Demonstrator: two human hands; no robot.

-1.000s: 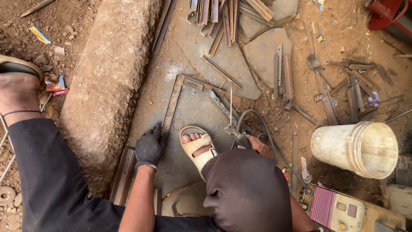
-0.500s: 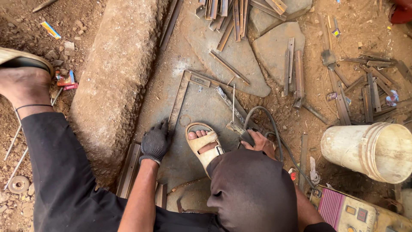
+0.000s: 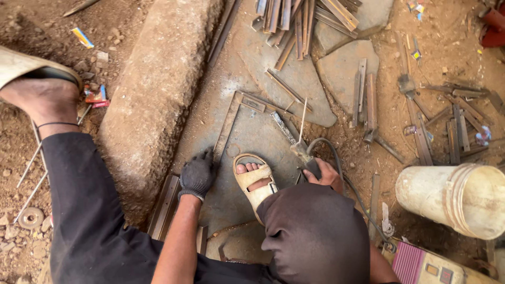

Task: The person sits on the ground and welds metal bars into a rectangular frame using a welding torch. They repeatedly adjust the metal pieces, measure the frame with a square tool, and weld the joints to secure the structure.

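The right hand (image 3: 325, 173) is bare. Its fingers are closed around the dark handle of a welding holder (image 3: 306, 158). A thin welding rod (image 3: 302, 120) sticks up out of the holder, and its far end is above the bar at the top of the metal frame. A black cable (image 3: 336, 158) curves away from the holder, past the hand, toward the pink box (image 3: 421, 263) at the bottom edge.

The left hand (image 3: 197, 176) wears a dark glove. Its fingers are spread open and press flat on the left bar of the metal frame (image 3: 229, 126). It grips nothing.

The frame is made of flat metal bars. It lies flat on the grey stone slab (image 3: 273, 68). A foot in a tan sandal (image 3: 255, 181) stands inside the frame, between the two hands.

Left of the frame lies a long rough concrete block (image 3: 158, 84). At the top is a pile of short metal bars (image 3: 305, 16). More metal bars (image 3: 447, 115) lie on the brown dirt to the right. A white bucket (image 3: 457, 197) lies on its side near the pink box. The person's other foot (image 3: 42, 97) is far left, on the dirt.
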